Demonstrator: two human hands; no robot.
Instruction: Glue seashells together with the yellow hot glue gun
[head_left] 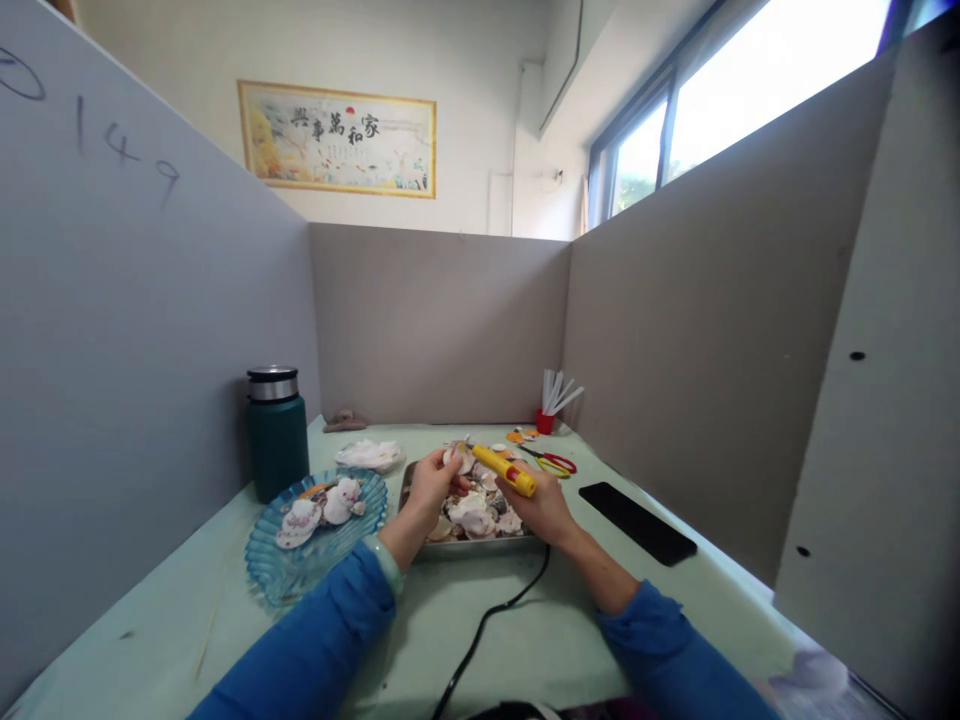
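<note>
The left hand has its grip closed on a shell above the tray. The right hand grips a long yellow glue gun, pointing to ten o'clock, toward the shell; I can't tell if they touch.

Two hands, one glue gun, one bottle, one plate; many shells (overlapping, count unclear).

Grey partition panels enclose the green-covered table on three sides. Framed calligraphy print on pale wall beyond; bright window at upper right.
</note>
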